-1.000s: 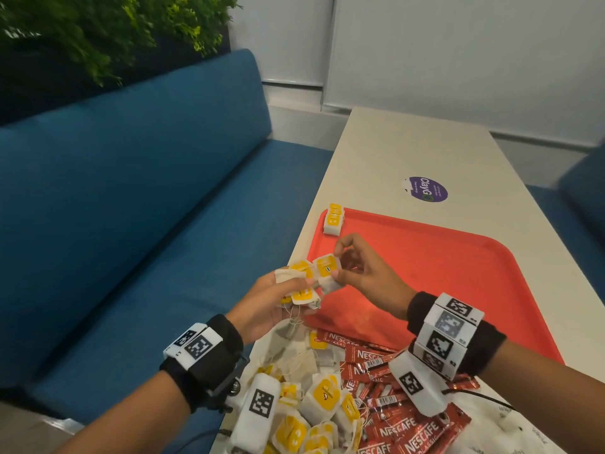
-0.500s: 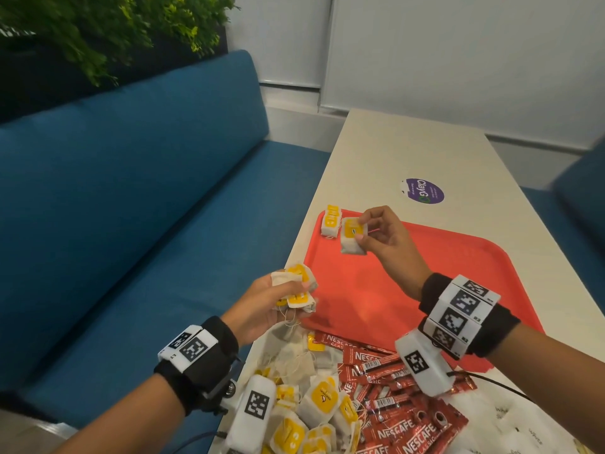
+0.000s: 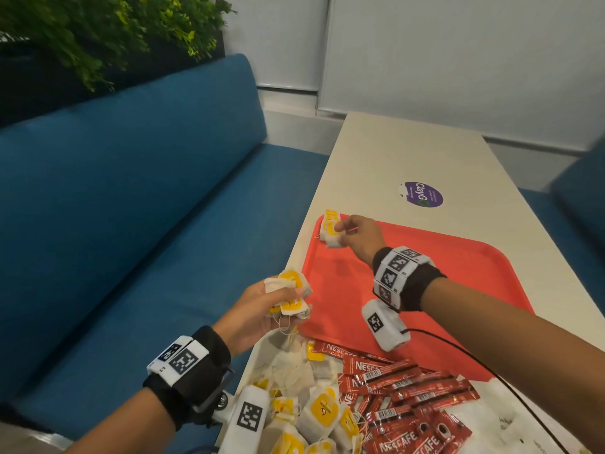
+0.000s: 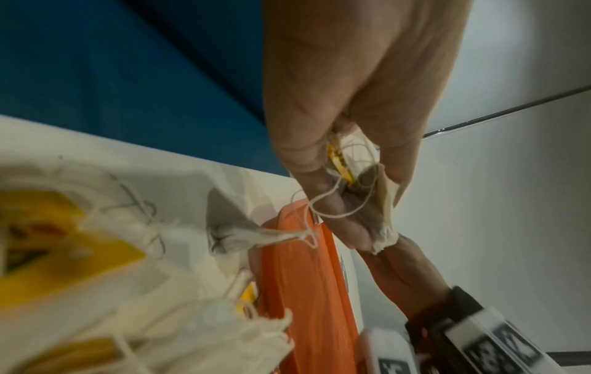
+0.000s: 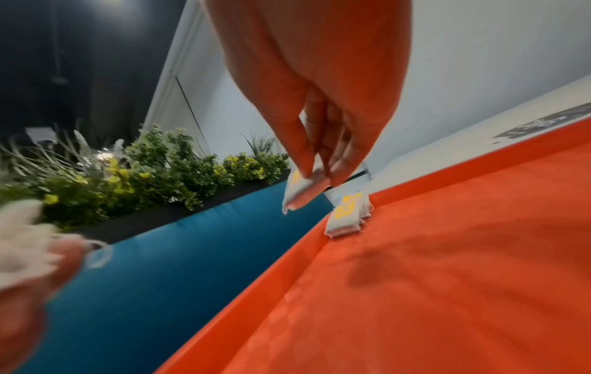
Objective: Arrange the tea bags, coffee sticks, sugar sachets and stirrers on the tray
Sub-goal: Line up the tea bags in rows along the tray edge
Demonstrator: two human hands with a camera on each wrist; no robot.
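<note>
Left wrist view: left hand grips a small bunch of tea bags between curled fingers and thumb, a yellow tag edge and loose looped strings showing in the grip. Landmark is the orange tray: the hand hangs above its rim, and blurred loose tea bags with yellow tags lie on the pale table just beside that rim, one crumpled bag corner touching it. Beyond the tray, the person's other forearm with a black wrist strap and white marker blocks; blue upholstery lies beyond the table edge.
</note>
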